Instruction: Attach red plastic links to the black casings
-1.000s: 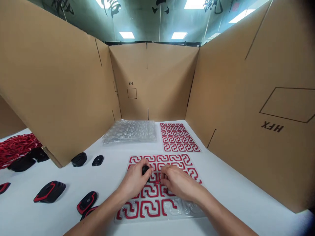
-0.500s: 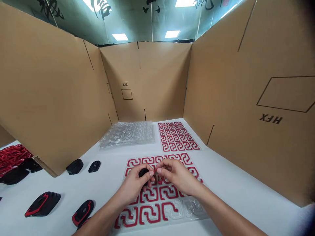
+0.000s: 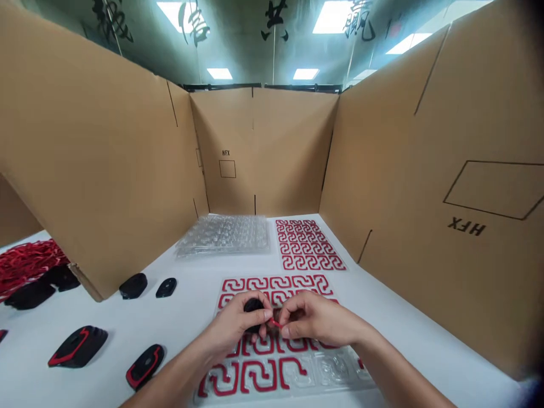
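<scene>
My left hand is closed around a rounded black plastic part, with its thumb toward the right. A thin red strip spans the small gap between my two hands. My right hand pinches the strip's right end between thumb and fingers; the left end meets my left fingertips. Both hands hover over a clear plastic tray filled with curved red strips. In its front row, some pockets hold no strip. My fingers hide part of the black piece.
At left lie black parts with red trim, another such part, plain black parts and a heap of red strips. Stacked clear trays and a second red-filled tray lie behind. Cardboard walls surround the table.
My hands have moved slightly apart, and more of the red strip shows between them. The right hand has shifted right and down. The whole view has tilted a little.
</scene>
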A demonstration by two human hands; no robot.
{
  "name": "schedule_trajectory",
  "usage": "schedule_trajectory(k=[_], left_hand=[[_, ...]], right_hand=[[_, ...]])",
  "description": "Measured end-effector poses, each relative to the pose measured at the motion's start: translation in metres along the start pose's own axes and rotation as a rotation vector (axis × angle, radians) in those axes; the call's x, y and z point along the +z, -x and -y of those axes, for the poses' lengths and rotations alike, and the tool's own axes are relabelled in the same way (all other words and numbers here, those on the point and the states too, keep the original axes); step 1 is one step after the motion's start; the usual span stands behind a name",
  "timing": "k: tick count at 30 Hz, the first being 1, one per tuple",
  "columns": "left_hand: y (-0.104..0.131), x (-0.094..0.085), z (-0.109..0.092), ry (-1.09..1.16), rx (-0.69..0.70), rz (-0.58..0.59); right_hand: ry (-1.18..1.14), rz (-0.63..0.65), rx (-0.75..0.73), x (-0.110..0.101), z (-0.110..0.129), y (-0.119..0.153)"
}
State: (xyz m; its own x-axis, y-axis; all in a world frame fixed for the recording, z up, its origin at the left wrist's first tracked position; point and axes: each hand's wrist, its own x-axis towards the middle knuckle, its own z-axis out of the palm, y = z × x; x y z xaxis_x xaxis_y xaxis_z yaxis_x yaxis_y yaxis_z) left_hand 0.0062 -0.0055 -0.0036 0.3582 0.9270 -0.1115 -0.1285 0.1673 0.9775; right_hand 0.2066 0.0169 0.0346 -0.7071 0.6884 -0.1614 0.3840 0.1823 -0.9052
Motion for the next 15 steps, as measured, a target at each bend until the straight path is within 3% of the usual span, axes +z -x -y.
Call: schedule_trajectory(k=[2,4,6,9,15], left_hand=[[0.001,0.001,-0.001,-0.092,0.019,-0.001],[-0.001,0.001,0.000,-0.182,0.051,-0.052],[-0.003,0.000,0.003,-0.280,0.102,-0.123],[-0.004,-0.003,0.006,-0.464,0.174,-0.183],[0.001,-0.002,0.004,-0.729,0.238,-0.206]], right_hand=[[0.200,-0.032,0.055,0.001,0.008,0.010],[0.432,-0.093,0.019,0.002,0.015,0.022],[0.570,-0.061,-0.053,0.003,0.018,0.034],[0.635,0.026,-0.129,0.006,0.016,0.048],[0.767,0.034,-0.100,0.019,0.006,0.049]])
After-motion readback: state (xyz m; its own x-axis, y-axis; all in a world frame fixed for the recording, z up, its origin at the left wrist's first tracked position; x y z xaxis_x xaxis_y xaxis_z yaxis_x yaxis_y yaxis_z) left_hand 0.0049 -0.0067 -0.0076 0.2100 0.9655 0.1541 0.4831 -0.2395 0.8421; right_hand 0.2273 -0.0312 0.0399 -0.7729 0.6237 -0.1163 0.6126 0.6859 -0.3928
